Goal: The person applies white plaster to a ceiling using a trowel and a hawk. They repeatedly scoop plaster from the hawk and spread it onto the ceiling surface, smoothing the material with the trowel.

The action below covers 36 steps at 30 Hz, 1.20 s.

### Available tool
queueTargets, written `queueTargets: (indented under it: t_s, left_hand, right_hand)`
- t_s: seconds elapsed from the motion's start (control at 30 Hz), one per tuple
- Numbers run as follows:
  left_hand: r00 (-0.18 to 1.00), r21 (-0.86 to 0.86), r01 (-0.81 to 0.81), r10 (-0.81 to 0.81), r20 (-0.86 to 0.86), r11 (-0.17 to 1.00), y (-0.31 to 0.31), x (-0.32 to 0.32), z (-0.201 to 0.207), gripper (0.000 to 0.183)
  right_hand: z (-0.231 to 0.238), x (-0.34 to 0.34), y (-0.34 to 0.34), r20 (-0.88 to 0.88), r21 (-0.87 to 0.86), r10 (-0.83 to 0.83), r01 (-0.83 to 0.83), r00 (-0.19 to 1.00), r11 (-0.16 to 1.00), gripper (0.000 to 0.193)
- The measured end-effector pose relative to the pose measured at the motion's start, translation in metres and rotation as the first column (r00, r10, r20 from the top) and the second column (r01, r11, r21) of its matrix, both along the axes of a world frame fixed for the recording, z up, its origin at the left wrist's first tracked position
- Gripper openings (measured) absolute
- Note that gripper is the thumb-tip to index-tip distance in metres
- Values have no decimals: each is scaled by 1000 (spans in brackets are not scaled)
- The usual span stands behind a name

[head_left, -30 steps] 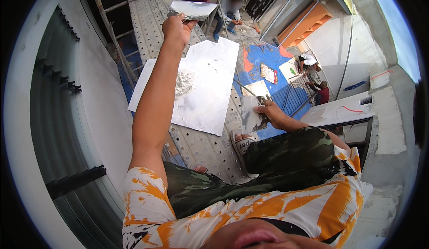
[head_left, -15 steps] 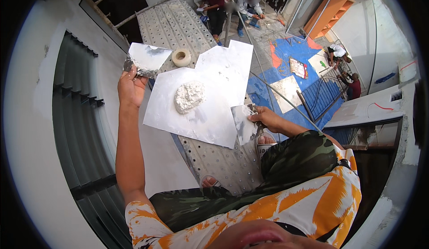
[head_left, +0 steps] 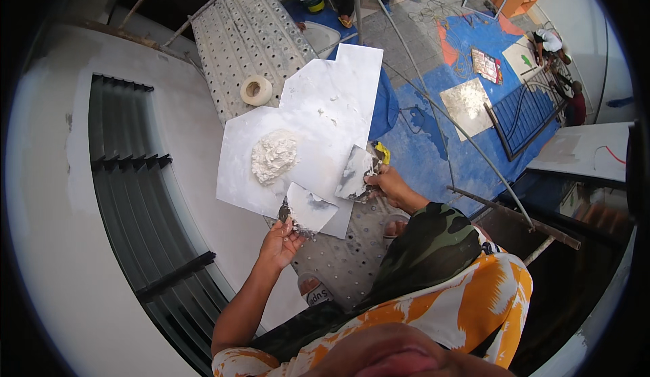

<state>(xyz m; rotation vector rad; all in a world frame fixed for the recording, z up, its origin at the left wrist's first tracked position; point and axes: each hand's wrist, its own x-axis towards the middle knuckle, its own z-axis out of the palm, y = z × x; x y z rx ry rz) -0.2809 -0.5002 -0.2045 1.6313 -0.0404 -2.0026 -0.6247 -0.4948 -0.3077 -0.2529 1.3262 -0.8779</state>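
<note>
A pile of white plaster compound (head_left: 273, 157) lies on a white, irregularly cut board (head_left: 325, 116) resting on the perforated metal scaffold plank. My left hand (head_left: 280, 245) is closed on a flat scraper (head_left: 311, 209) smeared with white compound, held over the board's near edge. Closed on a second scraper (head_left: 353, 172), my right hand (head_left: 395, 186) is at the board's near right edge. The second blade also carries compound, and its grip is partly hidden by my fingers. The two blades are apart, a short way from each other.
A roll of tape (head_left: 256, 91) sits on the scaffold plank (head_left: 247, 35) beyond the board. Scaffold poles (head_left: 467, 130) slant along the right. Below lie blue sheeting (head_left: 420, 109) and a dark metal frame (head_left: 525, 116). A person (head_left: 550, 44) crouches there. Louvred shutters (head_left: 145, 194) stand left.
My left hand has brought its scraper from the board's far left corner to its near edge. The right scraper has shifted slightly up and left. The view has turned.
</note>
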Motion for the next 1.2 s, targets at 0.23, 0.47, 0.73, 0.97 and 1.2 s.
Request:
queueTargets:
  t_s: [0.23,0.47,0.73,0.97,1.2]
  left_hand:
    - [953,-44,-288,281,-117,957,30,-107,-49,9]
    - [939,-67,-300,307,157,952,52,-83,-69,8]
    - [910,3,-196,181,373,981,81,-17,-93,7]
    - [887,42,-278,240,395,960,94,-15,-106,11]
    - [882,18,-272,242,403,962,86,-18,-102,13]
  right_hand:
    - [-12,-7,-8,16,-183,43,-39,999,982,31]
    - [-30,29,9,79,-228,348,-323,934,919,28]
    - [-42,49,34,130,-203,307,-278,943,939,24]
    - [-45,57,45,160,-123,260,-242,952,963,27]
    - [-38,49,40,122,-166,265,-244,956,956,16]
